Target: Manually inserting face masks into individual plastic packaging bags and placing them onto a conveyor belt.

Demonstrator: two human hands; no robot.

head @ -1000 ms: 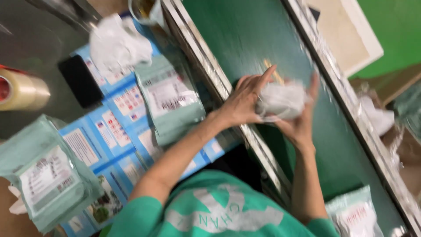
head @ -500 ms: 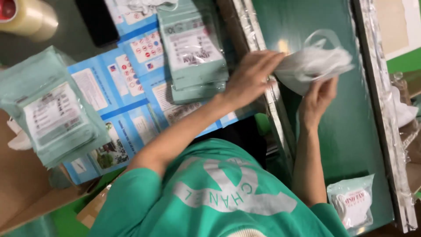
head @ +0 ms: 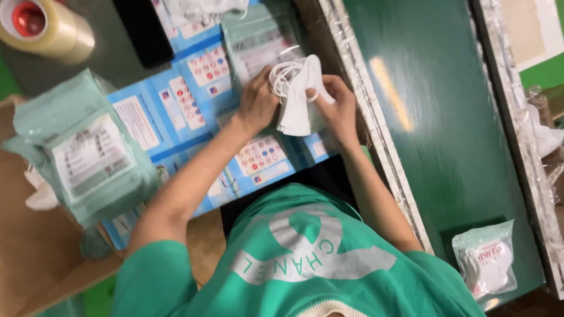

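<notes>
From the head camera, looking down, both hands meet near the top centre of the frame over a small stack of white face masks (head: 298, 97). The left hand (head: 257, 103) sits at nine o'clock of the masks, fingers curled in and closed on their left edge. The right hand (head: 336, 108) sits at three o'clock of them, fingers bent and pinching the right edge, with a loop of white ear cord showing between the two hands. The masks are lifted a little and tilted, held between the hands above a pale green packet (head: 258, 41) that lies at twelve o'clock of the hands.

Under the packet and the forearms lie blue printed sheets (head: 194, 88), spread side by side towards eight o'clock. At nine o'clock of the frame sits a pile of pale green packets (head: 85, 152) with white labels, well apart from the hands. A roll of clear packing tape (head: 44, 26) lies at eleven o'clock, in the top left corner.

To the right of the hands runs a dark green belt (head: 446, 117) with a wrapped metal edge on each side. At five o'clock, on the near end of the belt, lies a sealed bag of masks (head: 484, 258). The person wears a green shirt (head: 294, 264) at six o'clock.
</notes>
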